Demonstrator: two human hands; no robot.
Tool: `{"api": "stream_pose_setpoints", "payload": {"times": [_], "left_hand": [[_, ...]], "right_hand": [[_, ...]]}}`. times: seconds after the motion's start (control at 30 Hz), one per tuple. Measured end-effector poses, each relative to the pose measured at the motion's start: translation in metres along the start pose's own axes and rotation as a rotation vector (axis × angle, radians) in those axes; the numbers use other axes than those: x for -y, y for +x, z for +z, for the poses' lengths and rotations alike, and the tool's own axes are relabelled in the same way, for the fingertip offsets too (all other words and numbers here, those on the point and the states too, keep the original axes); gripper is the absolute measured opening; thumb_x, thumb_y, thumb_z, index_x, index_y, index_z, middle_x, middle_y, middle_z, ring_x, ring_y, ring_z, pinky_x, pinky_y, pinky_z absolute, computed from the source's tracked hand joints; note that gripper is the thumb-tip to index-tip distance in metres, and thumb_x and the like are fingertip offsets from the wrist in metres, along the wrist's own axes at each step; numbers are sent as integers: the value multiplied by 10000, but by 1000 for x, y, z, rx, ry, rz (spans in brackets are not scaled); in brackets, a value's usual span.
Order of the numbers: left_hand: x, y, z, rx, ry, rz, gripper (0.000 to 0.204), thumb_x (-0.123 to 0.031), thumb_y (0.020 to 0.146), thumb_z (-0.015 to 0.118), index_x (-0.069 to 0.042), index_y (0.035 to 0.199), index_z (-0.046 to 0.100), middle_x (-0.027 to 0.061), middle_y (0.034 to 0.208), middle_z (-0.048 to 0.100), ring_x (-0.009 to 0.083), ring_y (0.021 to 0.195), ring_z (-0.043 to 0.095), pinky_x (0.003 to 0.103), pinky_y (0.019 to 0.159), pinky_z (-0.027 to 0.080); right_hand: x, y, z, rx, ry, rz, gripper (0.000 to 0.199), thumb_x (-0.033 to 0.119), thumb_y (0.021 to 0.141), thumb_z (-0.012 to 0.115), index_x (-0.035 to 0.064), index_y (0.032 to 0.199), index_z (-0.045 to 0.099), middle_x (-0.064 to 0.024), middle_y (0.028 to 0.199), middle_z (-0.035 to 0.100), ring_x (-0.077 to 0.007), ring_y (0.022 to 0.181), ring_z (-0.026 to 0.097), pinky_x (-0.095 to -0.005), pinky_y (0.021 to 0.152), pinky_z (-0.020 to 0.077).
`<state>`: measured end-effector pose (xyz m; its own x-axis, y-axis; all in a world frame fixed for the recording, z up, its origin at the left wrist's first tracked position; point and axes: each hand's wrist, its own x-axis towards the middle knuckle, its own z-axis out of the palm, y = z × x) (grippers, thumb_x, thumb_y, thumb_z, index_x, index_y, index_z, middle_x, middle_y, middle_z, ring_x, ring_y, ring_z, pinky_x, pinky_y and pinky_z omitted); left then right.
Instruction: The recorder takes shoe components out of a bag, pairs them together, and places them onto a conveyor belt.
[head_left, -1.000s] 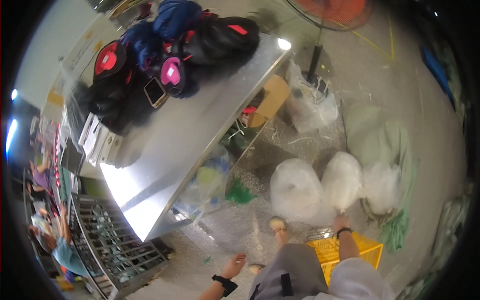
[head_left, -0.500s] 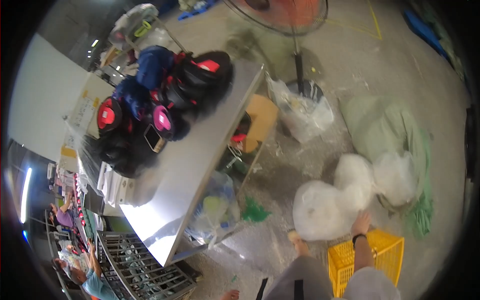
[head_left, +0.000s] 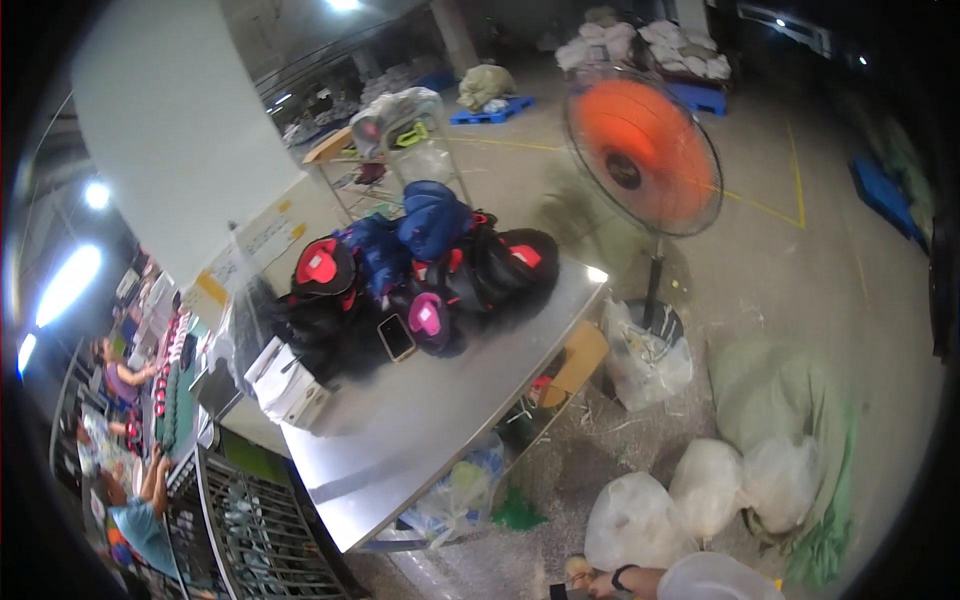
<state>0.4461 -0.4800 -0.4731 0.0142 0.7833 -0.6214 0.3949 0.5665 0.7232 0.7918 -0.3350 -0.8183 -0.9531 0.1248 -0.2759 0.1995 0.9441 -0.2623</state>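
Note:
Only one of my hands shows, at the very bottom edge. It looks like my right hand [head_left: 585, 577], with a thin black band on the wrist. Its fingers seem curled, and I cannot tell whether they hold anything. A pale, clear plastic bag [head_left: 715, 582] lies right beside that forearm. My left hand is out of the picture. Ahead of me stands a steel table [head_left: 440, 420] bearing a pile of black, red, blue and pink bags [head_left: 420, 270]. A phone [head_left: 395, 337] and a stack of white boxes [head_left: 285, 385] lie next to the pile.
An orange standing fan [head_left: 640, 155] is beyond the table's far corner. Filled clear plastic bags [head_left: 635, 520] and a green sack [head_left: 775, 395] lie on the floor to the right. A wire rack [head_left: 245, 520] stands at lower left, and other people [head_left: 135, 500] work at the far left.
The view has tilted up, taking in the fan and the hall. The yellow crate and my legs have left the picture; only one hand remains at the bottom edge.

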Motion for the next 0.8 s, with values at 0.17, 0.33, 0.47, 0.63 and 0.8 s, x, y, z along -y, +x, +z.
{"api": "stream_pose_setpoints", "payload": {"times": [0.17, 0.33, 0.47, 0.63, 0.8], "left_hand": [[17, -14, 4, -261, -42, 29, 286, -221, 877, 528, -7, 1061, 576, 156, 964, 633, 254, 883, 598, 365, 760, 474], [38, -15, -24, -483, -77, 52, 275, -213, 878, 525, -8, 1053, 580, 160, 962, 635, 259, 883, 603, 366, 757, 475], [50, -12, -45, -558, -96, 77, 266, -206, 879, 523, -9, 1047, 583, 164, 960, 637, 262, 883, 607, 368, 755, 476], [53, -14, -48, -628, -137, 69, 255, -197, 879, 521, -9, 1040, 588, 167, 957, 639, 267, 883, 612, 369, 752, 478], [-27, 10, -137, -709, -109, 102, 224, -166, 878, 510, -21, 1024, 599, 180, 943, 640, 286, 879, 619, 372, 744, 480]], "right_hand": [[-123, 41, -229, 299, 468, 359, 340, 170, 746, 533, 46, 1058, 584, -211, 1038, 610, -327, 957, 595, -424, 836, 459], [-176, 118, -482, -716, 200, 850, 593, 108, 702, 602, 69, 1250, 380, -209, 1191, 416, -381, 1071, 460, -464, 844, 430], [-219, 167, -587, -1010, 274, 851, 562, 56, 684, 600, 7, 1210, 408, -239, 1258, 376, -407, 1136, 402, -441, 942, 373], [-208, 213, -647, -587, 95, 560, 579, 158, 687, 650, 54, 1224, 461, -204, 1310, 345, -374, 1204, 355, -433, 972, 360], [-238, 245, -662, -540, 99, 621, 675, 221, 685, 686, 97, 1284, 401, -168, 1339, 321, -370, 1216, 340, -471, 960, 357]]}}
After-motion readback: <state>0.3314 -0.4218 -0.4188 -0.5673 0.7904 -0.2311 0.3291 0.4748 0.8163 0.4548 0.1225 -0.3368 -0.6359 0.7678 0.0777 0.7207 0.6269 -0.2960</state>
